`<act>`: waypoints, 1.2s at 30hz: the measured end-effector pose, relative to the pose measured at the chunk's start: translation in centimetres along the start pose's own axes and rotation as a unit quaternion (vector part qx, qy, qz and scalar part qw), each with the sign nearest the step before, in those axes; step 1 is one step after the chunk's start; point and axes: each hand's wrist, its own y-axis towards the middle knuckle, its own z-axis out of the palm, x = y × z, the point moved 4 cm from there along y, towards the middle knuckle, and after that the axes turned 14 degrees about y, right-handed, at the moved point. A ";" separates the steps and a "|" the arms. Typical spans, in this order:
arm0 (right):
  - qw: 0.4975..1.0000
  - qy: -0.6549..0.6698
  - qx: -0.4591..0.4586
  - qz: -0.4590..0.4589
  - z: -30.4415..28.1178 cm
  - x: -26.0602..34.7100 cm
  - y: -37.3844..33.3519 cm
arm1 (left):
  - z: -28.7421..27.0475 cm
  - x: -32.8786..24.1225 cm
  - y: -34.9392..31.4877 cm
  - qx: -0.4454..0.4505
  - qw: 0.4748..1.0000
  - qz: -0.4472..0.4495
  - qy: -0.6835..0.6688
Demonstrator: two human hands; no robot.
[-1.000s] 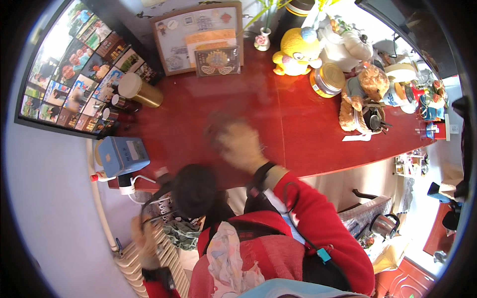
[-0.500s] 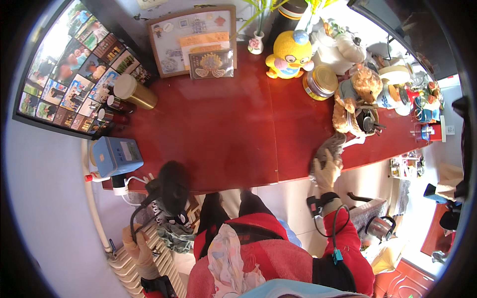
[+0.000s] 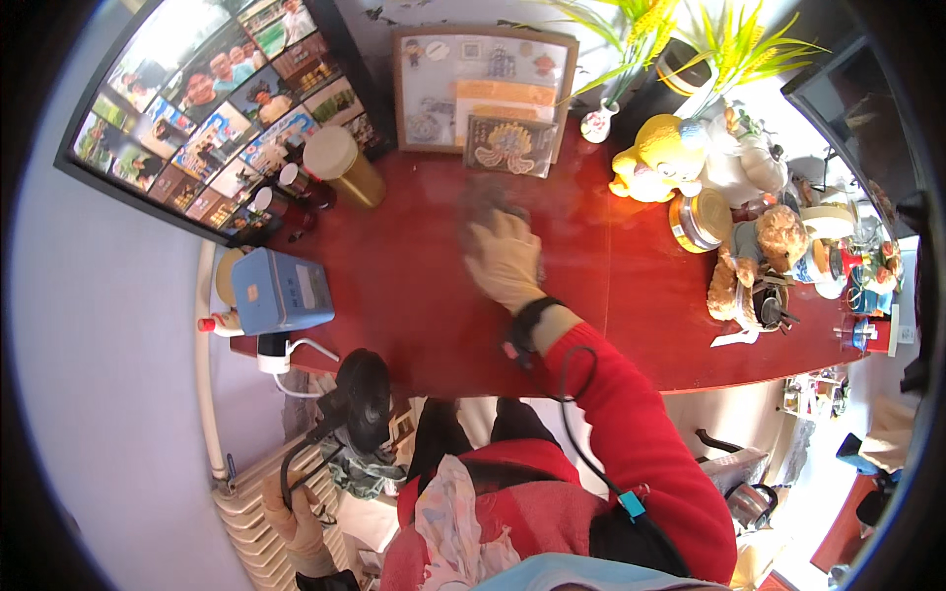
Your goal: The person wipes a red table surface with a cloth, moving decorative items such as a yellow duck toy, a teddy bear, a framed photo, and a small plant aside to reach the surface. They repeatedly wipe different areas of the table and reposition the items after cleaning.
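Swept leftward, the grey cloth [image 3: 487, 202] lies under the right grip [image 3: 507, 258] — whether clenched, unclear.

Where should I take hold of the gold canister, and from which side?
Probably around the gold canister's body, below its pale lid, coming from the right. The body is a straight cylinder that fingers could wrap; its right side faces the red tabletop, while the photo display and dark bottles crowd its left.
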 end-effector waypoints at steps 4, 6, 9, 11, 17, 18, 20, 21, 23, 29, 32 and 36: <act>0.990 0.061 0.083 -0.093 5.7 8.2 -0.1 | -1.4 -0.8 0.5 -0.029 0.999 -0.002 0.027; 0.970 0.077 0.151 -0.176 7.4 11.4 -4.1 | -2.1 -1.7 0.9 -0.047 0.998 0.021 0.019; 0.911 0.154 0.219 -0.315 6.8 11.7 -11.2 | -3.1 -2.6 1.6 -0.051 0.996 0.046 0.050; 0.912 0.170 0.205 -0.313 3.9 7.8 -14.5 | -3.4 -3.0 2.3 -0.022 0.993 0.075 0.084; 0.985 0.142 0.014 0.098 -12.8 -9.1 -24.6 | -2.4 -2.7 2.6 -0.009 0.993 0.110 0.033; 0.995 -0.074 -0.071 -0.010 -14.8 -9.3 -25.9 | -1.9 -2.5 2.6 -0.001 0.994 0.104 0.032; 0.983 -0.099 -0.097 0.121 -15.1 -10.7 -27.7 | -1.3 -2.1 2.6 0.008 0.997 0.074 0.014; 0.981 -0.105 -0.100 0.132 -14.1 -10.1 -27.8 | -1.1 -2.1 2.6 0.008 0.997 0.079 0.023; 0.994 -0.026 -0.037 0.099 -10.8 -8.1 -25.6 | -0.8 -2.1 2.6 0.025 0.997 0.072 0.011; 0.962 0.104 0.114 -0.224 -0.8 4.1 -11.5 | 1.0 -3.0 3.5 -0.002 0.995 0.040 -0.090; 0.971 0.063 0.126 -0.193 1.6 4.8 -3.4 | 3.0 -4.1 4.5 0.028 0.990 0.003 -0.138; 0.994 0.043 0.025 -0.094 -1.2 -0.1 -0.8 | 6.8 -5.6 6.6 0.034 0.968 -0.022 -0.246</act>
